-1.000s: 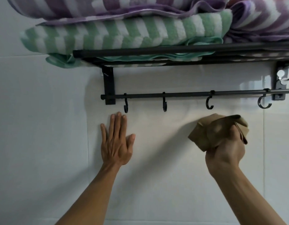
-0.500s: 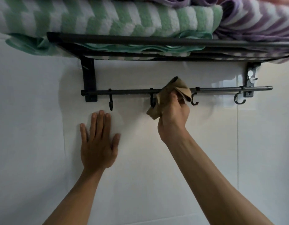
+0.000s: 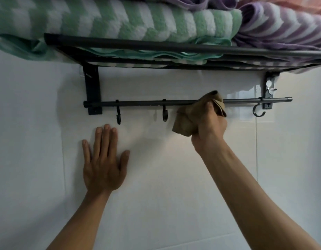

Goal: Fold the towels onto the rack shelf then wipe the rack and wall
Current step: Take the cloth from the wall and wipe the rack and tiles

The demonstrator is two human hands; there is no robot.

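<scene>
The right hand (image 3: 209,121) clamps a tan cloth (image 3: 185,121) around the rack's lower rail (image 3: 138,102) to wipe it; the left hand (image 3: 103,163), fingers apart, braces flat on the wall (image 3: 165,186).

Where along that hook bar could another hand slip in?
Free: the bar between the left two hooks, and the wall between the left hand and right hand. Crowded: where the cloth wraps the bar, and the towel-packed shelf.
</scene>
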